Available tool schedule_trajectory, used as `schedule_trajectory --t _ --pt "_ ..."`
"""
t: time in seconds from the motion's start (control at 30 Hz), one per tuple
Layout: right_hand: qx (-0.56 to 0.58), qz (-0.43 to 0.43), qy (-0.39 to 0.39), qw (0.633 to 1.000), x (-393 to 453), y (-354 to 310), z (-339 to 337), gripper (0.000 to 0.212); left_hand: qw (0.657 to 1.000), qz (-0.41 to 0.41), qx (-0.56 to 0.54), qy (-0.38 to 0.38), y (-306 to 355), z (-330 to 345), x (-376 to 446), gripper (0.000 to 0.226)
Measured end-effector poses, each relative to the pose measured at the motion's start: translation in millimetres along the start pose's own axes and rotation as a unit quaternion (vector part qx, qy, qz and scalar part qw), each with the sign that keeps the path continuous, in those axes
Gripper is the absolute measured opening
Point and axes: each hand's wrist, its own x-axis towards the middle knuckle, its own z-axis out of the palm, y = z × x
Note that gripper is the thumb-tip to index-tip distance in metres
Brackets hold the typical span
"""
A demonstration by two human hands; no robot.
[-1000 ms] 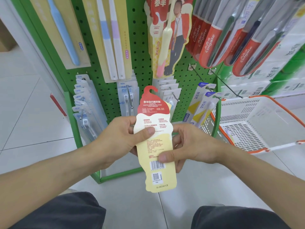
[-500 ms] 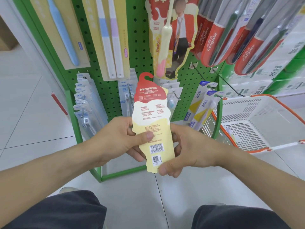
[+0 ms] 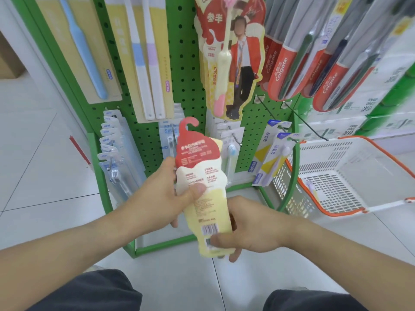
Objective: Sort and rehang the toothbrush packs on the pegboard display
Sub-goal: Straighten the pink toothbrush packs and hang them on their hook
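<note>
Right hand (image 3: 249,227) pinches the bottom end of the toothbrush pack (image 3: 203,187); left hand (image 3: 166,194) grips its middle, thumb on the printed back. Pack tilted, red hook uppermost, held before the green pegboard (image 3: 186,70). White basket (image 3: 350,176) beside it.

Free: your bare pegs (image 3: 294,122) right of centre, open floor (image 3: 33,164) left | Blocked: hanging packs (image 3: 226,63) above, basket (image 3: 350,176) crowds right
</note>
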Motion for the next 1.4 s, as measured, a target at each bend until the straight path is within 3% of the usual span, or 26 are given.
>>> schedule_trajectory --t 0.13,0.23,0.3,0.43,0.53,0.6,0.8,0.93,1.03,1.2,1.4 --pt "-0.118 -0.018 0.059 0.991 4.0 -0.2 7.1 0.057 0.998 -0.001 -0.047 0.031 3.8 9.8 -4.0 0.064" --pt "-0.168 -0.011 0.046 0.985 3.0 -1.1 11.3 0.087 0.998 -0.031 -0.053 0.008 2.3 8.6 -1.9 0.095" --pt "-0.181 0.006 0.016 0.983 -0.7 -5.5 12.8 0.094 0.997 -0.050 -0.056 -0.017 4.9 5.7 -1.4 0.101" --pt "-0.154 -0.021 0.006 0.988 -0.6 -4.9 15.9 0.093 0.996 -0.031 -0.029 -0.075 15.9 4.5 -7.9 0.066" --pt "-0.126 -0.023 0.022 0.991 3.6 2.0 14.4 0.111 0.996 -0.015 -0.052 -0.075 19.2 7.6 -11.9 0.022" --pt "-0.072 -0.033 0.039 0.996 5.7 5.1 11.8 0.121 0.995 -0.013 -0.082 -0.061 18.7 9.0 -14.4 0.015" --pt "-0.020 -0.056 0.175 0.983 9.3 9.0 -2.6 0.096 0.976 0.009 -0.211 0.044 13.8 2.2 -12.9 0.015" --pt "0.012 -0.064 0.224 0.972 6.8 6.2 -12.6 0.034 0.957 0.057 -0.277 0.062 17.9 -1.1 -11.6 0.020" --pt "0.062 -0.084 0.258 0.960 7.6 6.4 -16.3 0.003 0.949 0.096 -0.285 0.093 23.1 -0.7 -7.7 0.019" --pt "0.123 -0.107 0.340 0.926 8.7 -0.2 -23.0 0.051 0.922 0.168 -0.304 0.171 42.3 8.5 3.9 0.021" --pt "0.144 -0.190 0.456 0.857 10.0 -18.8 -33.3 0.043 0.893 0.230 -0.313 0.227 71.5 19.8 15.5 0.014"
